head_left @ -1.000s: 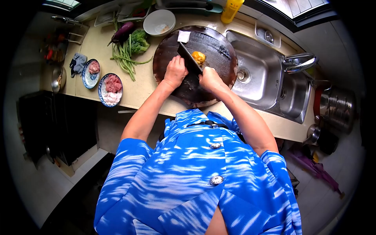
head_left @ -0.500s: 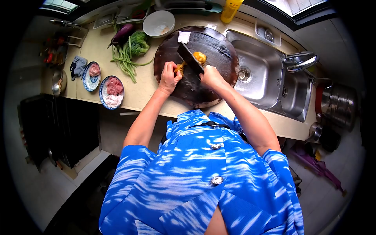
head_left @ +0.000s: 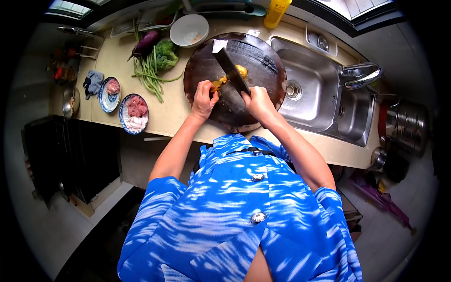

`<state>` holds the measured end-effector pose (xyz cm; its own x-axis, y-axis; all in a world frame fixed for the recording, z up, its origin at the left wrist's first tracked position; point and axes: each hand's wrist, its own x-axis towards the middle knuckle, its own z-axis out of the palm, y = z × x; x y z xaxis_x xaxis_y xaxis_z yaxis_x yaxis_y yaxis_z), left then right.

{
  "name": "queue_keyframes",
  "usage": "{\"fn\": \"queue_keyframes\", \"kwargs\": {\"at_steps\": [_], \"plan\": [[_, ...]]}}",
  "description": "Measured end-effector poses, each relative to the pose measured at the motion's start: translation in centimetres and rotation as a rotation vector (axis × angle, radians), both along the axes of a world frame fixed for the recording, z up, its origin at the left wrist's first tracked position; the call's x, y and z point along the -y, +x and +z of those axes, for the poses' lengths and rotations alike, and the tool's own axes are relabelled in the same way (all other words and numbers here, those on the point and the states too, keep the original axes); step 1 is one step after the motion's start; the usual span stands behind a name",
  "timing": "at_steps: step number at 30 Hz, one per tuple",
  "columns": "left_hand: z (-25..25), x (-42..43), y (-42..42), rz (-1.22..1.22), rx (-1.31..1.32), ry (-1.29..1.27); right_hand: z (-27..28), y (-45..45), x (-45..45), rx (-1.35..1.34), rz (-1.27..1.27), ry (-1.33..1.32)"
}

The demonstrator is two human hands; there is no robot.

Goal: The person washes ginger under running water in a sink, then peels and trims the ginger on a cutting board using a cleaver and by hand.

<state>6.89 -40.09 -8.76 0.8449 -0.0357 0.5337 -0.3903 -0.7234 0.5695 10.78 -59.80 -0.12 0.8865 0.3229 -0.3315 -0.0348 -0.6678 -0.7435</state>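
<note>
My right hand (head_left: 259,104) grips the handle of a dark broad-bladed cleaver (head_left: 230,68), which is held over a round dark chopping board (head_left: 206,54). On the blade's left, my left hand (head_left: 204,101) has its fingers closed at a soft-looking yellow-brown piece of food (head_left: 217,84), whose exact kind I cannot make out. A rounder yellow-orange lump (head_left: 242,71) lies just right of the blade, partly covered by it. Close to the cleaver's far tip is a small white piece (head_left: 219,45) on the board.
Left of the board are green beans (head_left: 149,75), broccoli (head_left: 165,55), an eggplant (head_left: 145,43) and a white bowl (head_left: 189,30). Two patterned plates hold raw meat (head_left: 137,106). A steel sink (head_left: 312,70) adjoins on the right; a yellow bottle (head_left: 277,13) stands behind.
My right hand and the cleaver have shifted slightly right and toward me. More of the yellow-brown piece shows between the blade and my left hand, which has moved slightly toward me.
</note>
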Motion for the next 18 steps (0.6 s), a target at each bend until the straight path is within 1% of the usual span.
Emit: {"fn": "queue_keyframes", "kwargs": {"at_steps": [3, 5, 7, 9, 11, 13, 15, 18], "plan": [[-0.2, 0.2, 0.4, 0.008, 0.013, 0.004, -0.6, -0.6, 0.0, 0.115, 0.092, -0.070], [0.0, 0.2, 0.5, -0.007, 0.000, 0.012, -0.8, -0.7, 0.0, 0.088, 0.088, -0.067], [-0.2, 0.2, 0.6, -0.003, 0.000, 0.029, -1.4, -1.2, -0.1, 0.095, 0.154, -0.149], [-0.1, 0.3, 0.6, -0.003, -0.006, 0.044, -1.7, -1.5, -0.4, 0.096, 0.173, -0.169], [0.4, 0.6, 0.8, 0.007, -0.014, 0.126, -1.3, -1.5, -0.7, 0.015, 0.296, -0.295], [0.2, 0.8, 1.0, 0.000, -0.040, 0.125, -0.3, -1.6, -1.5, 0.040, 0.290, -0.321], [0.0, 0.8, 1.1, -0.009, -0.062, 0.123, 0.7, -1.2, -2.3, -0.009, 0.324, -0.331], [-0.7, 0.8, 0.5, 0.039, -0.089, 0.124, 0.4, -0.6, -3.4, 0.000, 0.303, -0.328]]}}
